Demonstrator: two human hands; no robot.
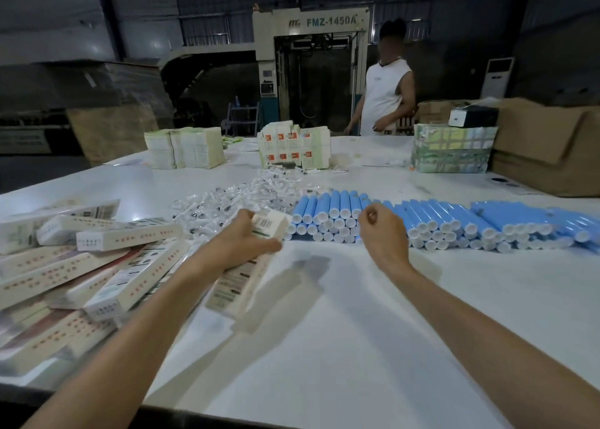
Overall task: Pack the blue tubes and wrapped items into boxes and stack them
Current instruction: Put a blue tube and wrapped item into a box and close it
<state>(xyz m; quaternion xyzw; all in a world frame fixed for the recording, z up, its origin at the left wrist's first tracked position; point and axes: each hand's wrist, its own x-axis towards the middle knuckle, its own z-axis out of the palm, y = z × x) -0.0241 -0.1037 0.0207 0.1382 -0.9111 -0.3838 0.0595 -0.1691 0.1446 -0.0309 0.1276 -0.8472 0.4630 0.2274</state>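
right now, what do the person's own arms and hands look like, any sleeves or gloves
Both are bare: the left hand and right hand wear no gloves, and no sleeve shows on the arms up to the frame edge. No watch, ring, bracelet or marking is visible.

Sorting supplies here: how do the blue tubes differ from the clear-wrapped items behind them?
The blue tubes lie stacked in neat rows, white caps toward the camera; the wrapped items sit in a loose heap. The tubes are long and opaque blue; the wrapped items are small, in clear wrap. Both lie unboxed on the white table.
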